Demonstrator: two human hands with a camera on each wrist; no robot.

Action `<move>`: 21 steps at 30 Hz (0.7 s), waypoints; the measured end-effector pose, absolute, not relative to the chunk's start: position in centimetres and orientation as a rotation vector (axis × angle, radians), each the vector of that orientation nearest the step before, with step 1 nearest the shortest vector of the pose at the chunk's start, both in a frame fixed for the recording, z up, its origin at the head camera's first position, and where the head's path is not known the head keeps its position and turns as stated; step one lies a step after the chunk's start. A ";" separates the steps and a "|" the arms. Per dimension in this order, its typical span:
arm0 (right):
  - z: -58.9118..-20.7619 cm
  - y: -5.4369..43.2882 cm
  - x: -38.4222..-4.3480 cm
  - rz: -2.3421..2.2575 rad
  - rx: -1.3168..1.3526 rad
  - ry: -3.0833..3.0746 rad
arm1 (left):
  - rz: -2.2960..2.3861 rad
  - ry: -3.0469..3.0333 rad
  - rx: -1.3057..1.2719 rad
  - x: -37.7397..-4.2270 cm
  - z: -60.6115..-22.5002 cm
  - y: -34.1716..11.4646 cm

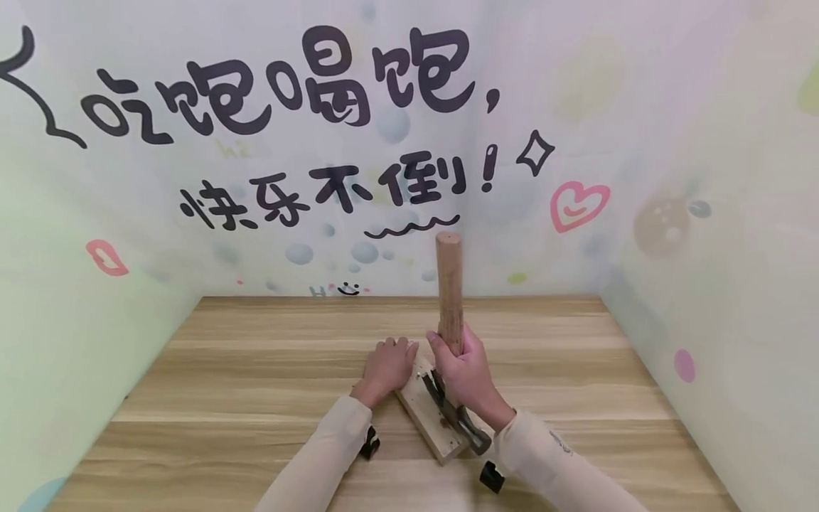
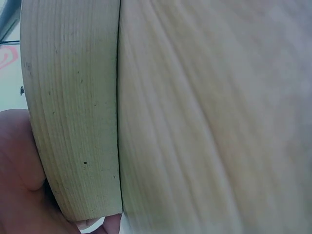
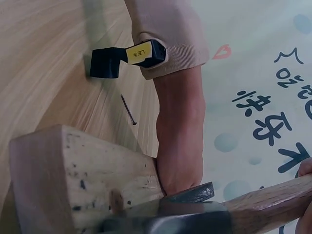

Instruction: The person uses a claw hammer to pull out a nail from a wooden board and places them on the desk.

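A claw hammer (image 1: pixel 451 291) stands with its wooden handle upright, and my right hand (image 1: pixel 472 373) grips that handle low down, close above the metal head. The dark head lies along the top of a pale wooden board (image 1: pixel 424 411), its claw toward the far end. My left hand (image 1: pixel 390 364) holds the board's far end; in the left wrist view fingers (image 2: pixel 111 223) curl round that end. Dark marks and a brown spot show on the board in the right wrist view, beside the hammer head (image 3: pixel 190 222). Whether the claw grips a nail I cannot tell.
A loose nail (image 3: pixel 128 109) lies on the wood-grain table (image 1: pixel 224 398), on the left-hand side of the board. Black wrist devices (image 1: pixel 493 476) hang at both sleeves. Printed walls (image 1: pixel 307 270) enclose the table at the back and sides.
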State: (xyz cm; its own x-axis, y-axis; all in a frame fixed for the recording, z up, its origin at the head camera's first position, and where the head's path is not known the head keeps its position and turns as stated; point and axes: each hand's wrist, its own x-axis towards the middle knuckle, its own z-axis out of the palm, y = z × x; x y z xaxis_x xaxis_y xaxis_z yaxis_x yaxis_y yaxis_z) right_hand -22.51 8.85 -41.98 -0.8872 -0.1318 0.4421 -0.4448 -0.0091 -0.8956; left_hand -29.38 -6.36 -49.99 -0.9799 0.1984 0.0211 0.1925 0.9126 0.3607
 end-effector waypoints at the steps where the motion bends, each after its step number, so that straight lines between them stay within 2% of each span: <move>1: -42.0 9.0 -22.3 1.987 0.644 -2.011 | 0.573 3.060 0.305 -29.4 -50.0 -6.4; 5: -41.9 9.2 -21.8 1.997 0.723 -1.970 | 0.583 3.054 0.295 -29.4 -49.8 -6.4; 21: -41.8 9.4 -21.6 1.994 0.735 -1.964 | 0.596 3.072 0.296 -29.2 -50.0 -6.3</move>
